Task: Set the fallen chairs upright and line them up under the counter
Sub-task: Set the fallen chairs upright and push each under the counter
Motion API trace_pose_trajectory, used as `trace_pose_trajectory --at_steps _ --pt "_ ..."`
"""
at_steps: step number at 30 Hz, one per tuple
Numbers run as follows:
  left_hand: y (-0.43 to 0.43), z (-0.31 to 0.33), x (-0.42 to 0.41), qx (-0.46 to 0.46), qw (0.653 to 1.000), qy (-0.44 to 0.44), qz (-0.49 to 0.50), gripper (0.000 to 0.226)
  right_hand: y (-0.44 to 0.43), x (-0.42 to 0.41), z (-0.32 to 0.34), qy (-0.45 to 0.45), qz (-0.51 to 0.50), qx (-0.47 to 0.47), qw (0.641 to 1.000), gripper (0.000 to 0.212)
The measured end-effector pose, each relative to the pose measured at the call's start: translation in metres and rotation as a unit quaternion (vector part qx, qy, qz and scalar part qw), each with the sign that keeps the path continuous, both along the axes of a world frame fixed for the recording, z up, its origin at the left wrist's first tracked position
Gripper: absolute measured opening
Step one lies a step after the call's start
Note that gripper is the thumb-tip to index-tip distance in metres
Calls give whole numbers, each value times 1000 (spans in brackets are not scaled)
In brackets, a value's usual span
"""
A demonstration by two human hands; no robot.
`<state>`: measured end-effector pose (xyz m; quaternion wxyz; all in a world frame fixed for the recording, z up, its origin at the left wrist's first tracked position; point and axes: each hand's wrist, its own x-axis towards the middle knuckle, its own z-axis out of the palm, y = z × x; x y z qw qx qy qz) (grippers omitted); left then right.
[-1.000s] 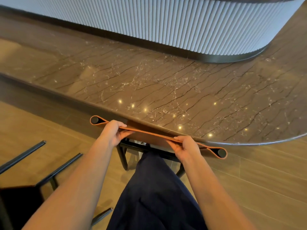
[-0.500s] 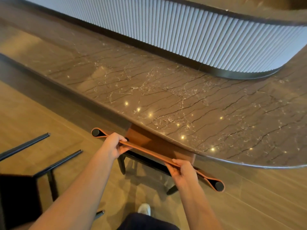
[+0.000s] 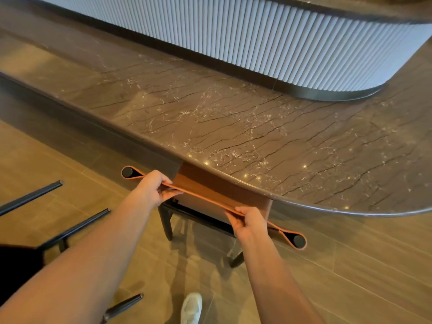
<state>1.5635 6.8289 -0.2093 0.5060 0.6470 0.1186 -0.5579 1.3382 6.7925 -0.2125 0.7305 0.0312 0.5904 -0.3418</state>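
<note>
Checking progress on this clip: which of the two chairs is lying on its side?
The black chair at lower left, legs pointing sideways. The orange-backed chair, gripped by left hand and right hand, stands upright.

We lose most of the upright chair (image 3: 210, 181) under the counter's (image 3: 257, 127) near edge, so its front legs and the far part of its seat are out of sight. The left hand (image 3: 153, 187) and right hand (image 3: 250, 222) wrap the backrest (image 3: 203, 198), and part of their fingers tucks behind it. The fallen chair (image 3: 74, 228) is cut off at the left edge, with only dark legs and a dark patch showing. The bottom edge clips the white shoe (image 3: 191, 308).
</note>
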Motion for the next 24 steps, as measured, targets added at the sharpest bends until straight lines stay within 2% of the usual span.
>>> trace_pose_trajectory --at_steps 5,9,13,20,24 --pt "-19 -3 28 -2 1000 -8 -18 19 -11 21 4 -16 -2 11 1000 28" --pt "-36 -7 40 5 1000 5 -6 24 -30 31 4 0 4 33 999 39" --pt "-32 -3 41 -9 999 25 -21 21 -29 34 11 17 10 52 998 39" --pt "-33 -1 37 -25 999 40 4 21 -30 35 5 34 3 41 999 35" --pt "-24 3 37 -48 998 39 -32 18 -25 41 1 39 -19 -1 999 35"
